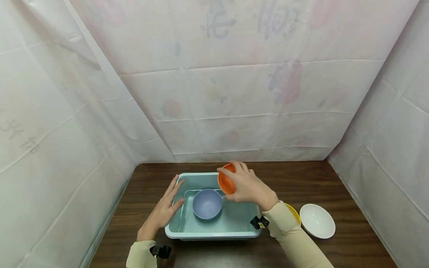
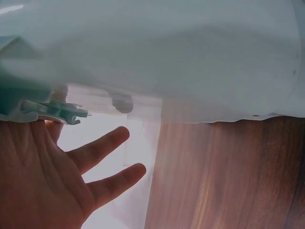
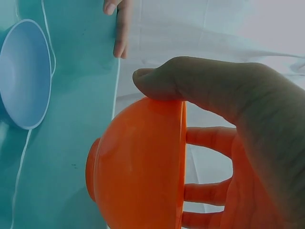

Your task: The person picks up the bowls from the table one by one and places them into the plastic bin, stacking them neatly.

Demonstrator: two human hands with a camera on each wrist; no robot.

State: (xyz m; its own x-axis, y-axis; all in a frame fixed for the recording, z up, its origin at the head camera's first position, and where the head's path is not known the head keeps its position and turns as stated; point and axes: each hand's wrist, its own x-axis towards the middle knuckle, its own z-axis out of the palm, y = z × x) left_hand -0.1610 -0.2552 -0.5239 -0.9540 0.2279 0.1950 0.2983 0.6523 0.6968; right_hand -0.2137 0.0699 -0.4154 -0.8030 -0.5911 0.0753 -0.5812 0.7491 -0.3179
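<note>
My right hand (image 1: 249,188) grips an orange bowl (image 1: 225,182) by its rim, tilted on its side over the back of a pale blue-green plastic basin (image 1: 236,221). In the right wrist view, the thumb presses against the orange bowl (image 3: 138,162) near the rim, and fingers reach across behind it. A periwinkle blue bowl (image 1: 207,204) sits upright on the basin's floor, left of the orange one. At the basin's left rim is my left hand (image 1: 163,211), its fingers spread and straight; the left wrist view shows the palm (image 2: 43,176) beside the basin wall.
To the right of the basin, a white bowl (image 1: 317,220) stands on the dark wooden table (image 1: 295,178). Next to it a yellow bowl (image 1: 294,213) is partly hidden by my right sleeve. White printed sheets (image 1: 234,93) hang around the table's back and sides.
</note>
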